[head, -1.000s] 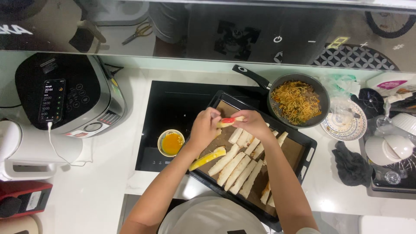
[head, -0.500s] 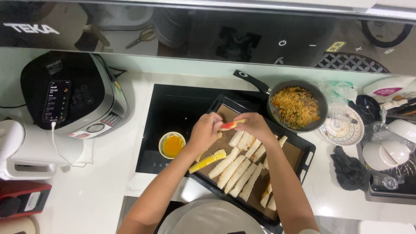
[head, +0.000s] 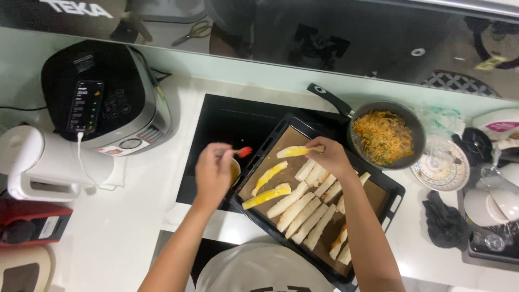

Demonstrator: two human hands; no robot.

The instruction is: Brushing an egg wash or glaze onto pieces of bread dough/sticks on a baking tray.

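My right hand (head: pixel 331 157) holds a yellow-glazed pastry roll (head: pixel 294 152) just above the far left corner of the black baking tray (head: pixel 390 190). Two other glazed rolls (head: pixel 268 186) lie at the tray's left side, beside rows of pale unglazed rolls (head: pixel 309 208). My left hand (head: pixel 213 172) grips a brush with a red tip (head: pixel 243 152) over the small bowl of yellow egg wash (head: pixel 234 172), which the hand partly hides. The tray rests on a black cooktop (head: pixel 216 130).
A frying pan of shredded orange-yellow filling (head: pixel 385 136) sits behind the tray. To the left stand a multicooker with a phone on it (head: pixel 100 100) and a white appliance (head: pixel 46 162). Plates, a dark cloth (head: pixel 444 220) and dishes crowd the right side.
My left hand moved left from the tray to the egg wash bowl with the brush. My right hand lifted a glazed roll toward the tray's far left corner.
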